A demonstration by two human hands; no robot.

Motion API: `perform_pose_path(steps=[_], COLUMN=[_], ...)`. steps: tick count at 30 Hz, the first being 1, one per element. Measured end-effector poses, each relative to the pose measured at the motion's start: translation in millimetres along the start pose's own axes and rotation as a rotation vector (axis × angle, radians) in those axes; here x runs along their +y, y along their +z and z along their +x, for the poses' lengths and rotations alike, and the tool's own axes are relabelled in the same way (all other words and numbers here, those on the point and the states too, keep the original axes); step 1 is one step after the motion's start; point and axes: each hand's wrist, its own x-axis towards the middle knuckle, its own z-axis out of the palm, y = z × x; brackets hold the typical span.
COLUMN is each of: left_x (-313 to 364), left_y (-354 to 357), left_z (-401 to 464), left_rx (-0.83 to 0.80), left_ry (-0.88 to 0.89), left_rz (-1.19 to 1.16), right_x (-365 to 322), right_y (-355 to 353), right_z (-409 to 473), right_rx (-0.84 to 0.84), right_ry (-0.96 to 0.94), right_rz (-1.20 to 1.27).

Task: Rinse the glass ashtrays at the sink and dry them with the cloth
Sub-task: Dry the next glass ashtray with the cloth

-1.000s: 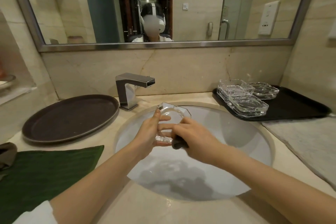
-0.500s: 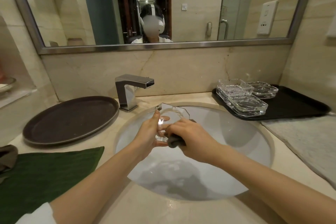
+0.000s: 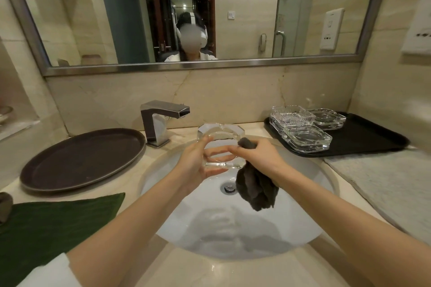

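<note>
My left hand [image 3: 197,165] grips a clear octagonal glass ashtray [image 3: 220,135], held tilted above the white sink [image 3: 300,198]. My right hand [image 3: 261,157] holds a dark grey cloth [image 3: 256,191] against the ashtray's right edge; a bit of cloth pokes above the fingers and most of it hangs down over the basin. Three more glass ashtrays [image 3: 306,137] sit on the black tray [image 3: 363,140] at the right. No water runs from the square chrome faucet [image 3: 161,119].
A round brown tray [image 3: 81,158] lies left of the sink. In front of it a green cloth [image 3: 53,223] is spread on the counter. A light grey mat [image 3: 384,182] covers the counter at the right. The mirror and the marble wall stand close behind.
Both hands have lifted the ashtray higher and tilted it more upright. The cloth, bunched in my right hand before, now hangs loose below it.
</note>
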Motion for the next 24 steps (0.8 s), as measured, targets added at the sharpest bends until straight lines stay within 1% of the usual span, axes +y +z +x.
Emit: perform_pose_path(steps=[3,5,9,11,13,16,21,24], left_x=[1.1,1.5,4.2,8.5,14.3,18.9,10.6,3.4], left_y=[16.8,27.8,52.9,71.0,94.4,132.6,190.1,218.8], left_z=[7.2,13.8,38.7,54.0,70.3,97.9,146.1,175.4], left_rx=[0.012,0.040,0.127,0.101,0.048,0.009,0.019,0.041], left_ry=[0.010,0.024,0.082,0.099,0.111,0.140,0.221,0.269], left_rz=[-0.039,0.025,0.463,0.564,0.585,0.641,0.678,0.769], right_x=[0.5,0.3,3.3,4.9,5.9,9.2,23.6,34.9], right_y=[-8.3,-20.5,-61.1,-87.0,-115.3,-160.6,-228.4,-258.1], right_z=[6.0,10.2,22.8,31.8,40.9,54.7,89.5,110.7], right_rx=[0.056,0.094,0.200,0.271,0.339,0.360,0.385,0.382], right_ry=[0.026,0.053,0.007,-0.012,-0.016,0.025,0.111,0.173], right_rz=[0.018,-0.046,-0.106,-0.130,-0.168,-0.209,-0.280,-0.317])
